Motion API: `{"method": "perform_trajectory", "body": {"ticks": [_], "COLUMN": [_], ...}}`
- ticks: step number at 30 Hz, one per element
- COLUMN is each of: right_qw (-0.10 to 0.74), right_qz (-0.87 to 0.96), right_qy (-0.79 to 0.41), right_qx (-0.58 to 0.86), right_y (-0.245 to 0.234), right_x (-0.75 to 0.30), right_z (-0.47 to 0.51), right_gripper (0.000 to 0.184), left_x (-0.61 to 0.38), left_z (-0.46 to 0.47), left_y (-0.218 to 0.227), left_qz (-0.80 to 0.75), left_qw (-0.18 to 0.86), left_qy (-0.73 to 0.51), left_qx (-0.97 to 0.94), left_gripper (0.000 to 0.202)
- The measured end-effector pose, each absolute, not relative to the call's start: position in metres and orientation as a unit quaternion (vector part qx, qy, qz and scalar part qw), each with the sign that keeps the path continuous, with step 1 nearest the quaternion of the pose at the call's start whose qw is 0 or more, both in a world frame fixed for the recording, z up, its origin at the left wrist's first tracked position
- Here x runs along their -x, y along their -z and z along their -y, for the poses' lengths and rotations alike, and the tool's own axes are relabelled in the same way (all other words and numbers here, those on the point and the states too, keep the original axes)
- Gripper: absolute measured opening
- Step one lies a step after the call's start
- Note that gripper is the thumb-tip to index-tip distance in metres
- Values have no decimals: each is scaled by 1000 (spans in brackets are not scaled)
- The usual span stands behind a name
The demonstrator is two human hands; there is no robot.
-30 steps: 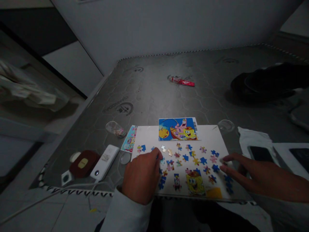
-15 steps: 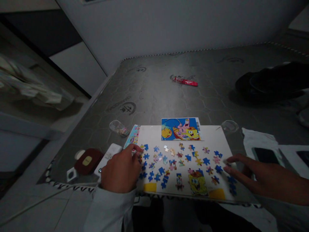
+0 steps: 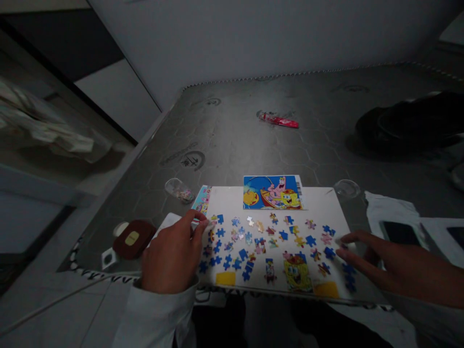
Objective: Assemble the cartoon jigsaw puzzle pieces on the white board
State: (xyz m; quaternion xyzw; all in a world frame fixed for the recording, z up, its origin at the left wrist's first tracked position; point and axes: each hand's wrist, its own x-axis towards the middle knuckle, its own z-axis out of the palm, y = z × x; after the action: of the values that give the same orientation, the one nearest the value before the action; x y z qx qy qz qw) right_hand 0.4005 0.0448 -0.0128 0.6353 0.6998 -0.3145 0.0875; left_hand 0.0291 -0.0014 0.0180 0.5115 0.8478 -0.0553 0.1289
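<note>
A white board [image 3: 319, 203] lies on the grey surface in front of me with several loose puzzle pieces [image 3: 253, 239] scattered on it, many blue side up. A cartoon reference picture [image 3: 272, 192] lies at the board's far edge. A partly joined yellow cartoon section [image 3: 296, 274] sits near the front edge. My left hand [image 3: 172, 256] rests at the board's left edge, fingers curled with the tips pinched together on a small piece I cannot name. My right hand [image 3: 384, 266] lies flat on the board's right edge, fingers stretched out beside blue pieces.
A red wrapper [image 3: 278, 121] lies farther back. A clear cup [image 3: 177, 189] with bits lies left of the board, another clear lid [image 3: 344, 187] at its right corner. A brown round case [image 3: 131, 238] and a white cable sit left. A phone [image 3: 398, 232] on white cloth and a dark bundle [image 3: 409, 125] are right.
My left hand slid from the middle of the pieces to the board's left edge, uncovering blue pieces and a yellow corner. The right hand stayed in place.
</note>
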Motion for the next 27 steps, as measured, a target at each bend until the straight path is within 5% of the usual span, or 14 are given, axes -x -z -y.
{"method": "perform_trajectory", "body": {"ticks": [10,27], "right_qw": [90,93], "right_qz": [-694,-690], "right_qy": [319,314], "right_qx": [-638,-646], "right_y": [15,26], "right_x": [-403,-409], "right_z": [-45,-44], "right_gripper": [62,68], "left_x": [-28,-18], "left_z": [0,2], "left_y": [-17,-4], "left_qz": [-851,-839], "left_qw": [194,220], "left_qy": [78,75], "left_qx": [-481,-492], "left_gripper": [16,26]}}
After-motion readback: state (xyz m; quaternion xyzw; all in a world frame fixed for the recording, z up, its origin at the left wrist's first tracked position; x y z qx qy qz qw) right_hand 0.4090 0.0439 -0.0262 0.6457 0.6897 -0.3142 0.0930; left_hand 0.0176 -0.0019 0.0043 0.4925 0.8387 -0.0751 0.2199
